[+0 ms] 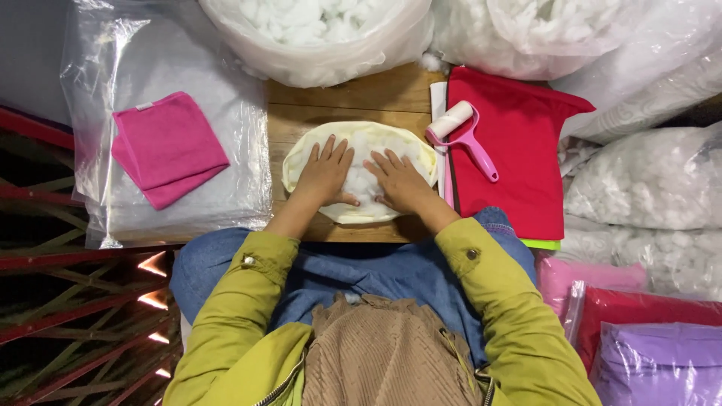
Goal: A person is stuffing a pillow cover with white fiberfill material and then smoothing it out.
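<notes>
A pale yellow cushion cover [301, 158] lies open on the wooden table [361, 94], filled with white stuffing [362, 180]. My left hand [325, 173] rests flat on the stuffing at its left side, fingers spread. My right hand [398, 180] presses flat on the right side, fingers apart. Neither hand grips anything.
A pink lint roller [462, 131] lies on red fabric [519, 165] to the right. A folded pink cloth [167, 146] sits on a clear plastic bag [226, 188] at left. Large bags of white stuffing [316, 30] stand behind and at right [654, 180]. Coloured packs [662, 361] lie at lower right.
</notes>
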